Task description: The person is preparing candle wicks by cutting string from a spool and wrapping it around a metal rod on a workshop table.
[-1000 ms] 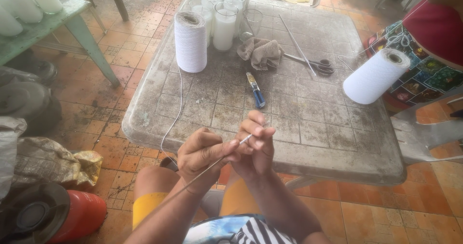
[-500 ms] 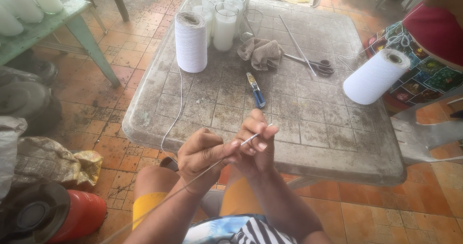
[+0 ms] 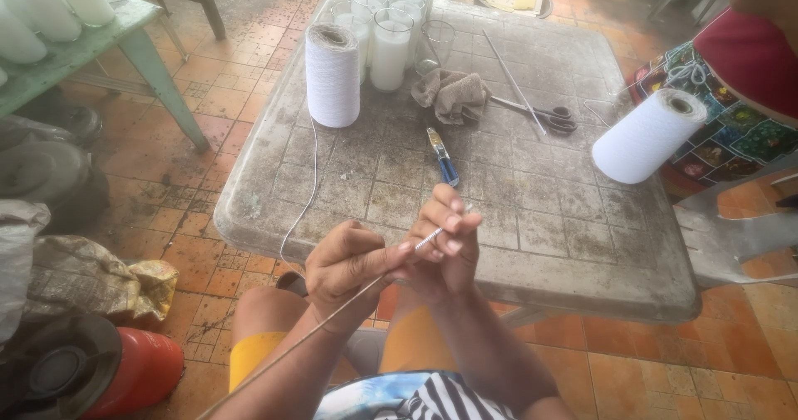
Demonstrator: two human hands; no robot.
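Note:
My left hand (image 3: pixel 353 264) grips a long thin metal rod (image 3: pixel 316 329) that runs down past my forearm. My right hand (image 3: pixel 445 241) pinches the rod's tip, where white string is wound around it. Both hands hover at the near edge of a worn grey table (image 3: pixel 540 229). A white string (image 3: pixel 306 191) trails from the table edge up to an upright white spool (image 3: pixel 332 75) at the far left of the table.
Glass jars of white wax (image 3: pixel 389 38) stand at the back. A crumpled rag (image 3: pixel 453 94), scissors (image 3: pixel 544 117), thin rods and a blue-handled tool (image 3: pixel 445 161) lie mid-table. A second white spool (image 3: pixel 647 136) sits by another person at the right. A red cylinder (image 3: pixel 108 370) lies on the floor.
My hands stay at the table's near edge. The fingers of my right hand have shifted slightly on the rod's tip.

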